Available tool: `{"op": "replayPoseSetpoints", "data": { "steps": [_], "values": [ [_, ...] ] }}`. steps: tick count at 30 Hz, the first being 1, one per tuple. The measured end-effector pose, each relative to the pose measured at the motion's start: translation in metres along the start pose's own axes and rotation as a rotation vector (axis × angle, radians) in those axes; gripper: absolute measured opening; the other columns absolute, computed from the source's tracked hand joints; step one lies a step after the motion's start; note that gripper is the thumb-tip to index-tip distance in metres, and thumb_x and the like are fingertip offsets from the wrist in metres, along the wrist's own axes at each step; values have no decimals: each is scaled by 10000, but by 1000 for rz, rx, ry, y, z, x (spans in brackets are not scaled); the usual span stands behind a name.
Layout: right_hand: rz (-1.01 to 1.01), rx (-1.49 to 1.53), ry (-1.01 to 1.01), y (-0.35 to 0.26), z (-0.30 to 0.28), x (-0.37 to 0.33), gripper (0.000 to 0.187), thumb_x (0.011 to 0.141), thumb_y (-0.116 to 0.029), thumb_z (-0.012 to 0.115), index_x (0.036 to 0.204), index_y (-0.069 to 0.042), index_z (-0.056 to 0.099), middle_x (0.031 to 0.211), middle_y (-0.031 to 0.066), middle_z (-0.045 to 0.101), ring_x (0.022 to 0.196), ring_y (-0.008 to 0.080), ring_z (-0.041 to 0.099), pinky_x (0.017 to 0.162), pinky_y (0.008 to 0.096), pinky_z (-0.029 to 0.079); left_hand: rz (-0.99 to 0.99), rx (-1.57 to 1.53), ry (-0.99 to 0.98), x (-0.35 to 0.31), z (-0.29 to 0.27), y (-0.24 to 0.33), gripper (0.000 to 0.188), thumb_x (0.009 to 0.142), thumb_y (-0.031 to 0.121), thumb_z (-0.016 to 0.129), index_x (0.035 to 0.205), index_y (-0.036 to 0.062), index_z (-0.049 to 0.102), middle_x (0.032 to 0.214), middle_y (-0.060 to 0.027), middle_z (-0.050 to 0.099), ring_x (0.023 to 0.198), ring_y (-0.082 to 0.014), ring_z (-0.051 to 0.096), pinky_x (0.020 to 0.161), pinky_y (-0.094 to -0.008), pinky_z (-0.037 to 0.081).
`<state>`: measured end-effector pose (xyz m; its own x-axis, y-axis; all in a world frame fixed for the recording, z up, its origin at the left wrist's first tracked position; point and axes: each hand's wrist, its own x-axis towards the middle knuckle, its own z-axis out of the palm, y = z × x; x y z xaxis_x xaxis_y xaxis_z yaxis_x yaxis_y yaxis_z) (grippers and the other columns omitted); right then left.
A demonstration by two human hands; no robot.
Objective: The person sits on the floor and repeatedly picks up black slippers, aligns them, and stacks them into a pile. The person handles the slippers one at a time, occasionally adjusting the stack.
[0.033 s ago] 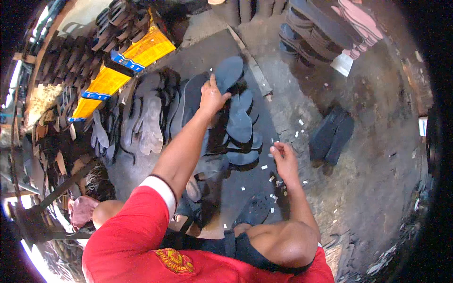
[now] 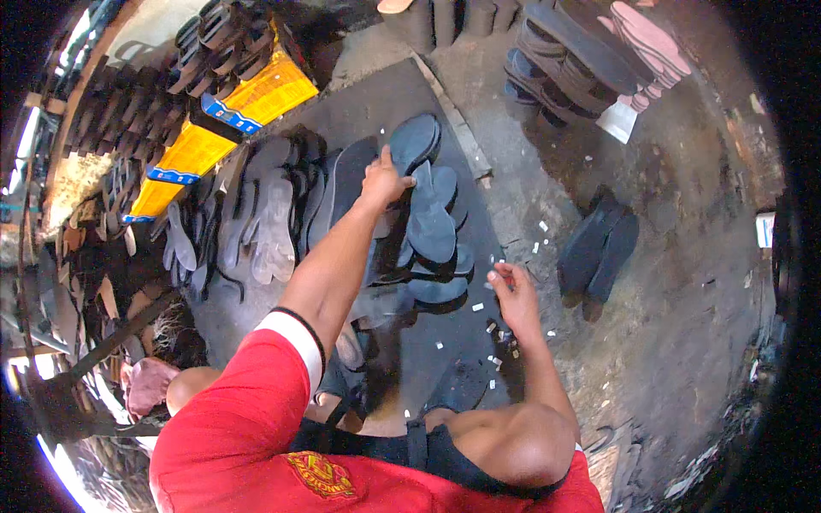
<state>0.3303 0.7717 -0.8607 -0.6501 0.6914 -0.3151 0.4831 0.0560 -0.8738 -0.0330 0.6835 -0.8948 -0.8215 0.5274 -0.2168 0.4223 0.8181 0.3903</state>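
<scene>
My left hand (image 2: 385, 181) reaches forward. Its thumb and fingers are at the near left edge of a dark grey shoe sole (image 2: 415, 139), which lies over another sole of like shape. Just nearer is a pile of grey soles (image 2: 432, 232), overlapping one another. A wide dark sole (image 2: 351, 171) lies left of that hand. My right hand (image 2: 516, 292) hovers low at the right of the pile, fingers curled, thumb and fingertips nearly together. A pale speck shows at the fingertips, too small to name. Small white pieces (image 2: 492, 327) are scattered beneath and around it.
More soles (image 2: 275, 222) stand in rows at the left, beside a yellow and blue sheet (image 2: 248, 94). A pair of dark soles (image 2: 599, 256) lies on the floor to the right. Stacked dark soles (image 2: 573, 64) and pink soles (image 2: 650, 38) stand at far right.
The sole at my left hand has come down from a raised tilt onto another sole, and that hand has dropped slightly. My right hand has barely moved.
</scene>
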Motion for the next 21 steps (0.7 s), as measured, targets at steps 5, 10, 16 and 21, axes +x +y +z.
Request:
{"op": "replayPoseSetpoints", "data": {
  "steps": [5,10,16,21],
  "values": [
    [47,40,97,19,-22,-17,345,956,-253,725,1190,-2,680,1125,103,689,1010,198,654,919,335,512,73,-42,-26,-5,-8,25,1078,746,319,849,1614,186,224,1335,-301,564,1244,-463,573,1070,-505,479],
    [-4,28,24,1,13,0,366,939,-294,735,1173,-18,682,1100,150,702,980,243,683,876,370,539,335,67,23,17,2,-16,953,783,304,797,1579,147,297,1398,-270,517,1279,-461,537,1080,-555,452],
    [-7,136,7,6,15,13,469,942,-331,731,1251,7,628,1159,190,685,1047,269,678,913,385,530,297,-180,130,-21,-26,44,769,758,217,779,1463,188,474,1300,-261,551,1207,-443,555,1035,-508,481],
    [150,275,284,-39,23,29,492,975,-349,707,1263,25,569,1172,181,678,1064,274,652,929,396,499,736,-449,-271,-158,12,104,859,712,312,886,1463,167,493,1404,-218,531,1310,-452,493,1105,-508,413]
  ]
}}
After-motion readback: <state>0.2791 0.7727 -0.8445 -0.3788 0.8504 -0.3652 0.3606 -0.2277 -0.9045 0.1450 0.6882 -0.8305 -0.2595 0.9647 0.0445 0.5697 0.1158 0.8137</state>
